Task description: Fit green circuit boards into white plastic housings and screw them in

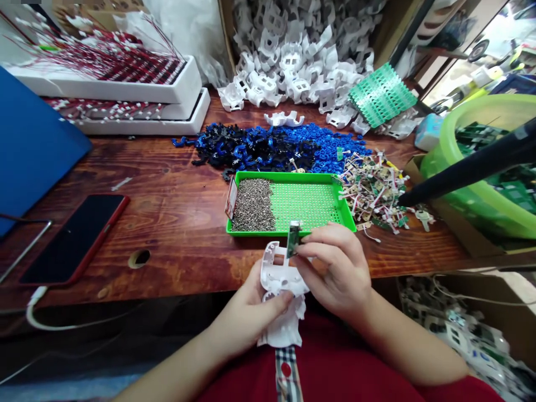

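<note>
A white plastic housing (pixel 280 279) with square cut-outs is gripped in my left hand (pixel 262 304), the thumb pressed across its lower part. My right hand (pixel 337 265) pinches a small green circuit board (pixel 292 240) between thumb and fingers. The board stands on edge over the housing's upper right side; whether the two touch, I cannot tell. Below the housing, another white plastic piece (pixel 282 326) hangs over my red clothing. Just beyond my hands lies a green perforated tray (pixel 307 201), its left part heaped with small screws (pixel 253 206).
Blue and black plastic parts (pixel 268 148) lie behind the tray, with white housings (pixel 288 72) piled further back. Small wired boards (pixel 377 190) are heaped at the right, near a lime-green tub (pixel 435 145) and a black bar (pixel 469 162). A phone (pixel 75 240) is charging at the left.
</note>
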### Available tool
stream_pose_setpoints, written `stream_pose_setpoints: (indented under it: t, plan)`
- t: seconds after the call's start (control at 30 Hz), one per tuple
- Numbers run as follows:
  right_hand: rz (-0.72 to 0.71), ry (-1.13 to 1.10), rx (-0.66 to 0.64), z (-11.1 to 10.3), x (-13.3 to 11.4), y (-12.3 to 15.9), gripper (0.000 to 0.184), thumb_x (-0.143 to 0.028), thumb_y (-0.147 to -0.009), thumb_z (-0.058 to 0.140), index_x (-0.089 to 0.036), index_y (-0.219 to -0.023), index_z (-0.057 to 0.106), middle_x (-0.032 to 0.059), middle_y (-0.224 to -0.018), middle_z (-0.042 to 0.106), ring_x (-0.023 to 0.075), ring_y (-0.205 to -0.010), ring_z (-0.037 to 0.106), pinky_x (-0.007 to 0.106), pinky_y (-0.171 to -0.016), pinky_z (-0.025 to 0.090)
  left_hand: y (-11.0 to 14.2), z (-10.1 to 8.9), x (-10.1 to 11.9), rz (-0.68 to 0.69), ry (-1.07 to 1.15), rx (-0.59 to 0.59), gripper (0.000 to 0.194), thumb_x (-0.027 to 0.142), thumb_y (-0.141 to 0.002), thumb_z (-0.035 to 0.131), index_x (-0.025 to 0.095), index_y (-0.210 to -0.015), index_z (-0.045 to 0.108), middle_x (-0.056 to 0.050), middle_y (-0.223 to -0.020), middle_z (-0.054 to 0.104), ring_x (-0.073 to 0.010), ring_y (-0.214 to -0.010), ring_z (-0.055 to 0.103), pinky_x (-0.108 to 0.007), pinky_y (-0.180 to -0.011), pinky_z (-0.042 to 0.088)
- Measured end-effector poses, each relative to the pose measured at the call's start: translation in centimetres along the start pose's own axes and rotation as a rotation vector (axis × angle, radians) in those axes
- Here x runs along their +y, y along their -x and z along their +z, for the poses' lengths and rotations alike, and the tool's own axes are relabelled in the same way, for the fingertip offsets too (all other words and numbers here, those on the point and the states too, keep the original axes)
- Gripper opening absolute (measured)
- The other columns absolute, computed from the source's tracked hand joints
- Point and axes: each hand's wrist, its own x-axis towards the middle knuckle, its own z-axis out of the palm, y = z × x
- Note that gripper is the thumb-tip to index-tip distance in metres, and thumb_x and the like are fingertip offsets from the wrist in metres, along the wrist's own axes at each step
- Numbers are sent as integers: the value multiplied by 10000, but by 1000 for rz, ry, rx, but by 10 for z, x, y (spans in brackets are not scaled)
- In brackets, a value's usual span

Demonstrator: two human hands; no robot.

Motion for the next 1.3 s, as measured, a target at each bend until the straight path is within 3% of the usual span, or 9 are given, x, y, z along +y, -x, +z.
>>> stream_pose_setpoints:
  t: [0.17, 0.33, 0.5, 0.63, 0.8, 0.97, 1.07, 1.2, 1.3]
  plan:
    - [-5, 140, -188, -18, -11, -4, 167, -172, -719, 663, -216, -869, 605, 3, -879, 609, 161, -921, 541, 392, -951, 396, -2, 5, 2, 75, 46, 118, 494, 191, -755, 641, 238, -1173, 382, -25, -1154, 595, -166, -1072, 531, -264, -911, 392]
    - [-27, 191, -431, -23, -15, -5, 97, -205, -798, 569, -206, -887, 610, 20, -920, 621, 169, -951, 534, 402, -992, 357, -2, 8, 4, 86, 95, 142, 531, 181, -741, 650, 242, -1188, 370, -27, -1155, 600, -204, -1112, 518, -307, -922, 399]
    - [-260, 192, -519, -37, -1, -8, 184, -182, -849, 489, -212, -999, 593, 44, -998, 624, 188, -1006, 511, 341, -866, 428, -2, -2, 11, 12, 102, 83, 535, 126, -693, 669, 211, -1173, 449, -39, -1158, 600, -234, -1118, 512, -338, -939, 381]
    - [-405, 219, -685, -58, 16, -14, 231, -201, -903, 379, -232, -989, 591, 33, -983, 633, 173, -879, 540, 318, -755, 431, 2, -19, 20, -130, 154, -3, 577, 94, -674, 659, 217, -1204, 467, -52, -1086, 642, -219, -947, 611, -313, -807, 457]
    - [-430, 361, -902, -60, 39, -12, 188, -192, -880, 418, -226, -905, 602, 46, -920, 629, 183, -809, 550, 315, -647, 413, 10, -29, 34, -121, 128, 179, 595, 94, -653, 675, 228, -1201, 487, -39, -980, 684, -168, -749, 655, -232, -642, 495]
    - [-495, 377, -976, -46, 55, -10, 111, -179, -834, 506, -216, -888, 596, 47, -970, 621, 180, -819, 553, 311, -653, 426, 15, -27, 42, -136, 94, 267, 591, 91, -652, 663, 245, -1196, 493, -16, -901, 700, -157, -667, 653, -216, -567, 500]
    - [-370, 305, -884, -49, 55, -10, 156, -191, -851, 471, -207, -972, 568, 58, -1008, 605, 179, -862, 553, 316, -714, 445, 16, -24, 40, -142, 122, 253, 543, 81, -660, 656, 242, -1160, 518, -11, -877, 700, -154, -675, 652, -221, -593, 505]
    - [46, 185, -664, -51, 38, 3, 97, -259, -828, 517, -187, -874, 564, 48, -842, 587, 147, -784, 546, 268, -688, 457, 15, -24, 31, -131, 137, 234, 501, 104, -673, 647, 226, -1144, 526, -21, -863, 695, -160, -672, 647, -234, -603, 503]
    - [198, 239, -646, -36, 22, 23, 190, -367, -798, 559, -180, -819, 583, 56, -803, 578, 170, -763, 535, 304, -685, 448, 14, -23, 25, -83, 139, 236, 506, 129, -669, 656, 229, -1145, 519, -26, -942, 684, -174, -726, 649, -257, -643, 504]
